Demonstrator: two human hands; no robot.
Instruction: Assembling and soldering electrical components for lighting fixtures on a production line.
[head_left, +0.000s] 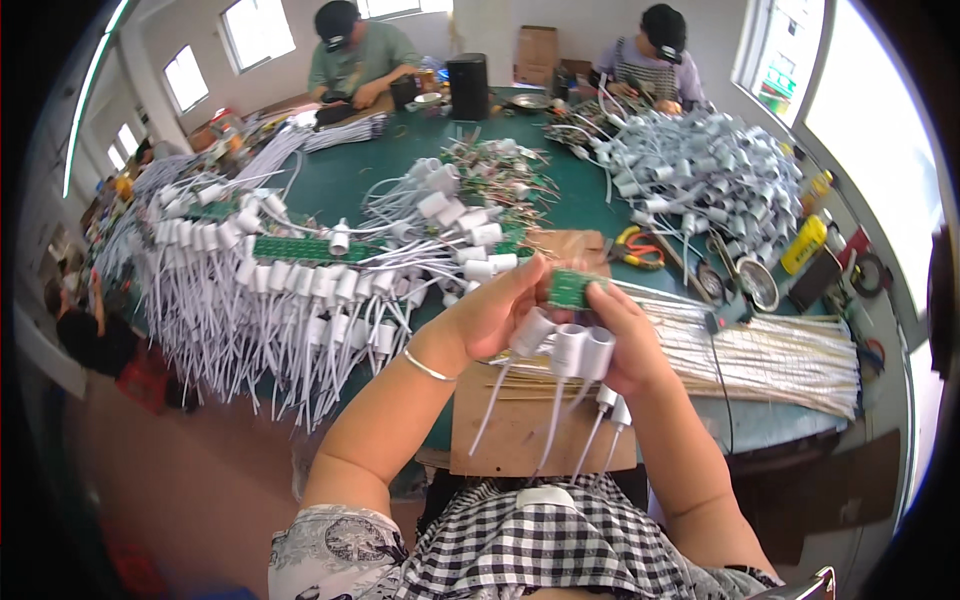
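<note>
My right hand [625,335] is closed on a small green circuit board [570,289], its thumb pressed on the board's right end. White cylindrical caps with white wires [568,352] hang below the board, between my hands. My left hand [488,315] is beside the leftmost cap, thumb up; its other fingers are partly hidden and smeared, so its grip is unclear. Two more white caps [620,411] with wires hang under my right hand. Below lies a brown cardboard sheet [500,432].
Wired white caps [300,285] pile up along the left, near a long green board strip [300,248]. More caps [700,170] heap at the far right. Orange-handled pliers [638,248], white strips [770,360] and a yellow bottle [803,245] lie rightward. Two people sit across the green table [345,170].
</note>
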